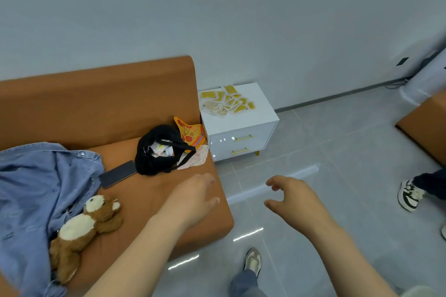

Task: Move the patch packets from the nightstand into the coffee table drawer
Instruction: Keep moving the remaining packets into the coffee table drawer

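Observation:
Several yellow and white patch packets (225,101) lie in a loose pile on the back left part of a white nightstand (243,116) with two gold-handled drawers. The nightstand stands against the wall, right of an orange sofa. My left hand (195,198) is held out over the sofa's front right corner, fingers relaxed, holding nothing. My right hand (289,194) hovers over the floor, fingers loosely curved and empty. Both hands are well short of the nightstand. No coffee table drawer is in view.
On the orange sofa (108,108) lie a black bag (159,149), a phone (118,173), a denim shirt (36,188), a teddy bear (84,226) and a pizza-print pouch (190,132). Another person's shoe (409,194) is at the right; an orange seat (427,125) too.

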Motion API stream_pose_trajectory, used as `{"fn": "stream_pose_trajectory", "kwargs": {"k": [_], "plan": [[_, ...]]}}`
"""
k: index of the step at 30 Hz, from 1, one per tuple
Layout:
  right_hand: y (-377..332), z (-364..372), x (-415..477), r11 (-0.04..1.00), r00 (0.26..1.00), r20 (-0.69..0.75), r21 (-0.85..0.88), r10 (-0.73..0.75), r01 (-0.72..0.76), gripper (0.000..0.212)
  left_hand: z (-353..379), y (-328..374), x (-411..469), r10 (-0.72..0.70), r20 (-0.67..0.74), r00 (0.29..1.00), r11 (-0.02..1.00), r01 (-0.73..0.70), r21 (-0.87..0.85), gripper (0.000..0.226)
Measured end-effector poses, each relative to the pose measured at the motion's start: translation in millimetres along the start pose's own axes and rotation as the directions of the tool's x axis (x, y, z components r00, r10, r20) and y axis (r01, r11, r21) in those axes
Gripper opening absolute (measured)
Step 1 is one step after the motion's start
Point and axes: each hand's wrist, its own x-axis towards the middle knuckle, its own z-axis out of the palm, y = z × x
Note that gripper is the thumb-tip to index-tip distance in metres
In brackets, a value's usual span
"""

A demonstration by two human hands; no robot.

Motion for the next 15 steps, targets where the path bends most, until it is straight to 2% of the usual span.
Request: {"fn": "stream_pose_trajectory", "kwargs": {"k": [8,15], "plan": [[71.0,-75.8,91.6,0.996,0.996,0.049,-0.042,-0.077,0.079,0.046,16.8,80.4,92.0,-0.093,-0.048,0.995,0.994,0.09,-0.055,0.045],[103.1,-111.1,154.2,0.991,0.989,0.077,-0.042,-0.124,0.127,0.045,20.1,118.1,158.7,-0.123,-0.04,0.992,0.991,0.121,-0.053,0.045]]}}
